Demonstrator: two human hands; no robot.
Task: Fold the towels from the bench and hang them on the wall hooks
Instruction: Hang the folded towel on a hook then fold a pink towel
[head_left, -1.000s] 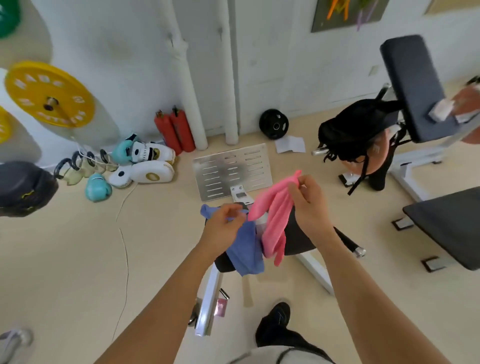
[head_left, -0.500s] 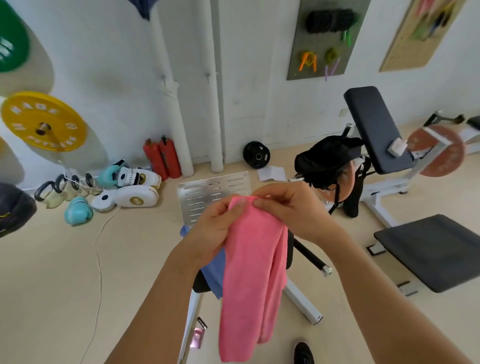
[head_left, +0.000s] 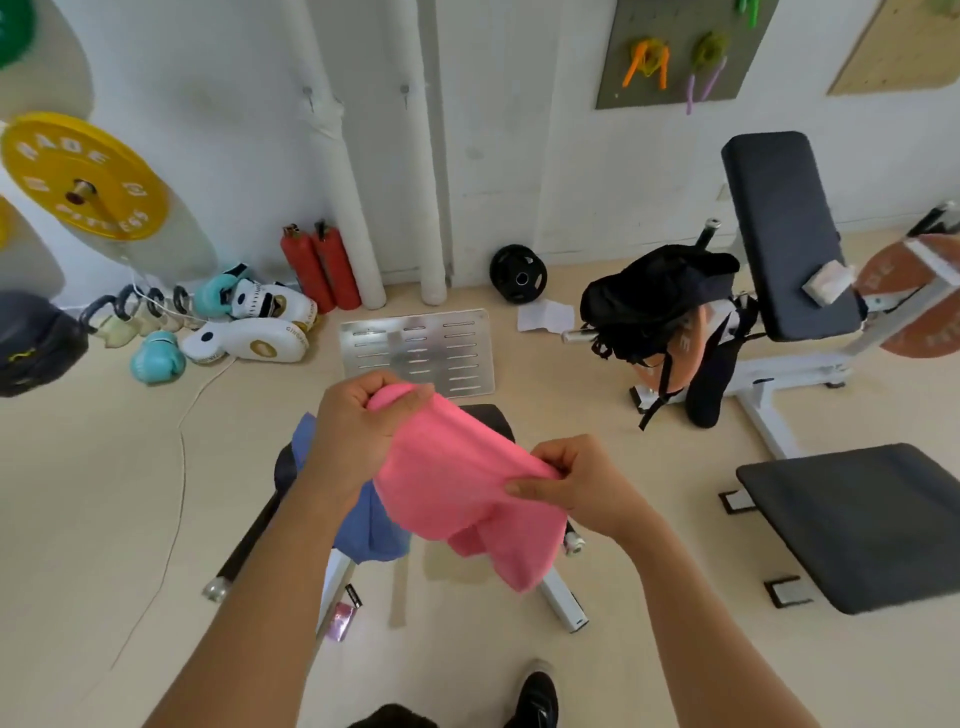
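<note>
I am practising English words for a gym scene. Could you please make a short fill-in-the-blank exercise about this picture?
1. Both hands hold a ____ towel.
2. The towel lying on the bench is ____.
3. The left hand grips one end; the ____ hand pinches the other.
4. The weight plate on the wall is ____.

Missing words: pink; blue; right; yellow

Bare forearms (sleeveless), black shoe (head_left: 535, 696)

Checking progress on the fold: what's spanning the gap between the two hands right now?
In the head view, the pink towel stretches between the left hand and right hand, each gripping an end.
</note>
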